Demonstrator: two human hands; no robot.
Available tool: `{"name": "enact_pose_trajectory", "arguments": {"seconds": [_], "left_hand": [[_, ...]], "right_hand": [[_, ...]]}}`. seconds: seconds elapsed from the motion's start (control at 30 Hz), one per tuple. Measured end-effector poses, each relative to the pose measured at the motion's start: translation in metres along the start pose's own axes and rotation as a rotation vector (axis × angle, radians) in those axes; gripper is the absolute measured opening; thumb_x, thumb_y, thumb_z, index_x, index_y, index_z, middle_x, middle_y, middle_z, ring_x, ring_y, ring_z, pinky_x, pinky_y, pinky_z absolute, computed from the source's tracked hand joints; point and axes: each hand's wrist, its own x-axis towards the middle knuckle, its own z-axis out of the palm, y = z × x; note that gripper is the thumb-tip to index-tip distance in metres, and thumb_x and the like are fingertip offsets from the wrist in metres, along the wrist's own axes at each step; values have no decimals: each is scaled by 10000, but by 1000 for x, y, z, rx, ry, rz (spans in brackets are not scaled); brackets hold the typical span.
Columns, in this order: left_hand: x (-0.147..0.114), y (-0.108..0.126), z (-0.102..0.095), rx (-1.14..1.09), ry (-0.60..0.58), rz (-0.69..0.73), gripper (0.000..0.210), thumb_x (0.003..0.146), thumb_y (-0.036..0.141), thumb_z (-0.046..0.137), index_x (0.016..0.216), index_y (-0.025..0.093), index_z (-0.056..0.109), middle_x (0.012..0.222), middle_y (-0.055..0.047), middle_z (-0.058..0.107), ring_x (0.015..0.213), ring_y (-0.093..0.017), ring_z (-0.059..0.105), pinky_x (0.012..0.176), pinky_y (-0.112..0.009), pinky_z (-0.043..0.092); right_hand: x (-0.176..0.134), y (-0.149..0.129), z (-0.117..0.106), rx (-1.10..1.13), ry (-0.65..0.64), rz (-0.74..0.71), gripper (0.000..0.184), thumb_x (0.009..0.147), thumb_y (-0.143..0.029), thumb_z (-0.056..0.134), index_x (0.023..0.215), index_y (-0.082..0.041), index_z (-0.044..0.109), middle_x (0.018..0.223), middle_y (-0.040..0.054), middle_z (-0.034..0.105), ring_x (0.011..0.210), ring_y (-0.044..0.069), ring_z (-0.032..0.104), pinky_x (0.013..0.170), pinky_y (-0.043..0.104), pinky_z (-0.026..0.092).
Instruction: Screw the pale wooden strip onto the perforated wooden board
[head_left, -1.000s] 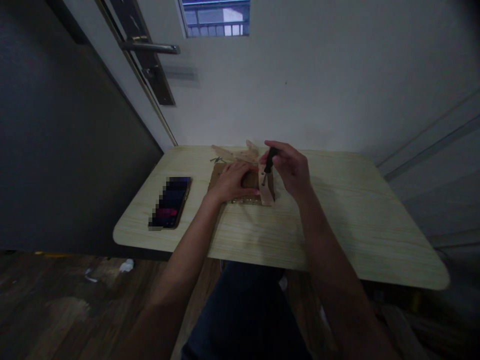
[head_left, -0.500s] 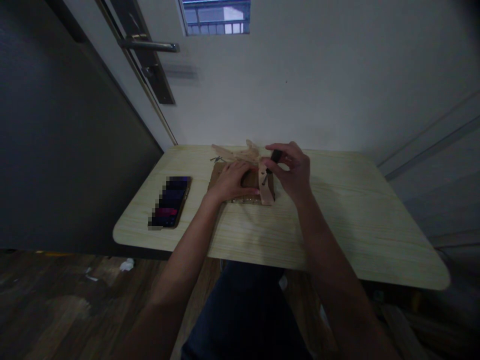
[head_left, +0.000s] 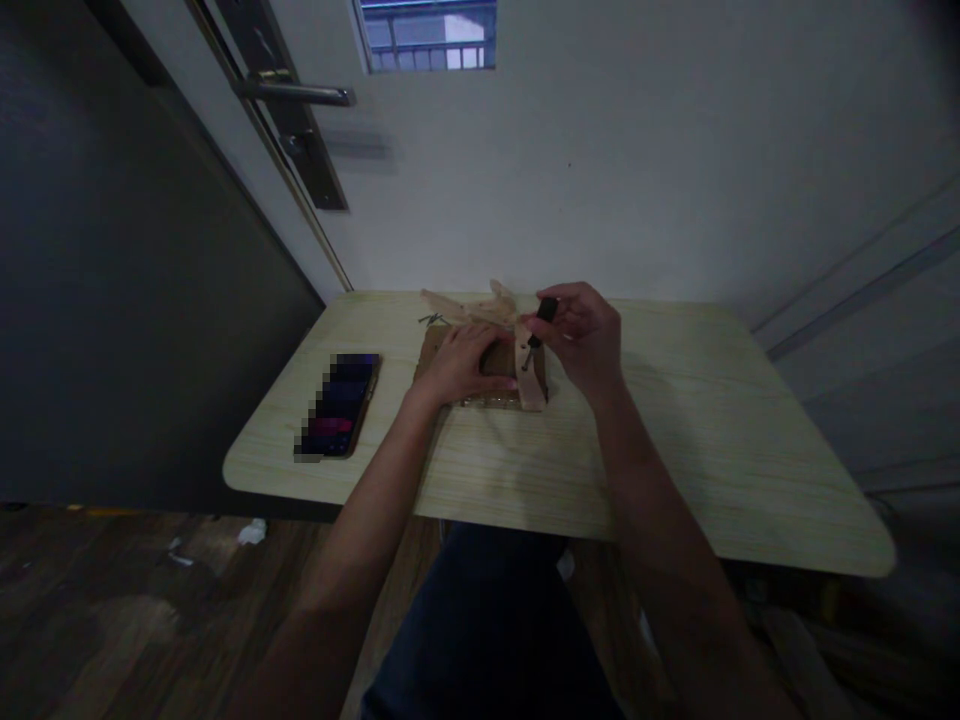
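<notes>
A brown cardboard block [head_left: 495, 358] lies near the back of the table. My left hand [head_left: 466, 362] is spread flat over it, fingers stretched out, thumb against a beige strip [head_left: 531, 388] along its right side. Dark holes show in the strip. In my right hand [head_left: 585, 325], the fingers are closed round a screwdriver [head_left: 547, 312] with a short black handle. Its thin shaft slants down to the left, with the tip at the strip. Behind the block is a crumpled beige band [head_left: 480, 306], and several small dark screws or nails [head_left: 431, 319] lie by its far left corner.
To the left lies a phone [head_left: 346, 400], screen up and partly pixelated. The pale wooden table [head_left: 712, 430] has rounded front corners. A white door [head_left: 637, 180] with a metal handle [head_left: 300, 93] stands right behind it. White scraps [head_left: 253, 531] lie on the floor.
The screwdriver leans a little more to the left, its handle slightly shifted in my right fingers. My left hand keeps its place on the cardboard. The view has shifted slightly.
</notes>
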Motion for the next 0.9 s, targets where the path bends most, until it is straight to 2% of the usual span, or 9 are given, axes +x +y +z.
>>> {"name": "enact_pose_trajectory", "arguments": {"seconds": [0.13,0.23,0.33,0.43,0.53,0.63,0.73,0.8,0.9], "left_hand": [[0,1,0,8,8,-4,649,695,569,768,1216,241,565,1272,-107,616,1220,-323,536,1054,-512,370],[0,0,0,10,11,-3,661,695,572,766,1227,238,561,1276,-107,615,1223,-324,535,1057,-514,368],[0,-1,1,10,9,-5,665,700,575,760,1236,239,555,1291,-107,609,1231,-326,531,1059,-516,365],[0,-1,2,6,8,-8,661,700,574,763,1235,250,551,1300,-106,605,1237,-324,527,1058,-519,360],[0,0,1,1,10,1,652,701,566,768,1224,243,554,1281,-102,614,1228,-321,531,1056,-513,360],[-1,1,-1,-9,7,-2,650,707,570,762,1226,236,557,1291,-104,609,1229,-324,528,1066,-510,349],[-1,2,-1,-16,-1,-8,646,711,567,759,1229,237,557,1307,-103,600,1241,-327,519,1074,-514,342],[-1,1,0,-7,3,-6,649,704,565,766,1223,232,560,1292,-102,607,1233,-323,523,1069,-511,349],[0,0,1,3,3,-3,669,699,570,769,1229,218,561,1268,-106,615,1214,-320,534,1058,-505,360]], "right_hand": [[-2,1,3,-77,78,-61,399,692,-515,774,937,-273,574,690,-57,496,579,87,511,498,213,495],[-3,2,3,-127,88,-95,386,710,-510,764,977,-284,602,720,-42,507,583,90,497,493,217,487],[-4,1,2,-200,63,-145,314,768,-510,716,992,-297,661,809,-14,578,618,96,532,533,237,515],[-4,-3,-1,-226,31,-137,323,810,-520,668,1063,-320,685,880,7,635,673,116,586,561,256,551],[-4,-6,-4,-120,-36,-84,364,860,-524,599,1141,-301,662,1066,46,681,894,165,674,687,297,606],[-3,-7,-6,18,-121,-52,404,881,-517,572,1203,-280,628,1162,64,692,925,174,710,781,336,615],[-1,-3,-6,68,-143,-17,396,869,-498,600,1195,-273,625,1071,50,720,844,156,724,764,329,615],[-1,0,-5,52,-112,-5,393,822,-502,660,1143,-275,635,969,25,714,799,147,714,702,303,610],[0,3,-3,-3,-29,-15,413,724,-517,753,1045,-291,623,776,-37,626,674,114,653,572,240,565]]}}
